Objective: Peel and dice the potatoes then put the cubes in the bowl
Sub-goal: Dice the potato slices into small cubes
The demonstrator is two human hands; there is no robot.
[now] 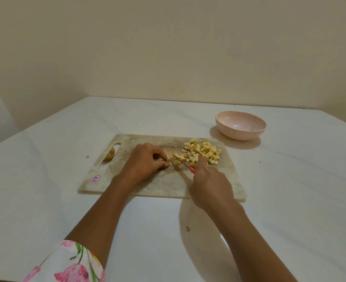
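Observation:
On the worn cutting board lies a heap of pale potato cubes at the far right. My left hand pinches a small potato piece against the board with curled fingers. My right hand grips a knife with a red handle; its blade lies across that piece. A pink bowl stands behind the board to the right, with no cubes in it. A whole unpeeled potato lies by the board's handle slot on the left.
The board lies on a white table set against a beige wall. A small scrap of peel lies on the table near my right forearm, another bit left of the board. A red and blue label marks the board's near left corner.

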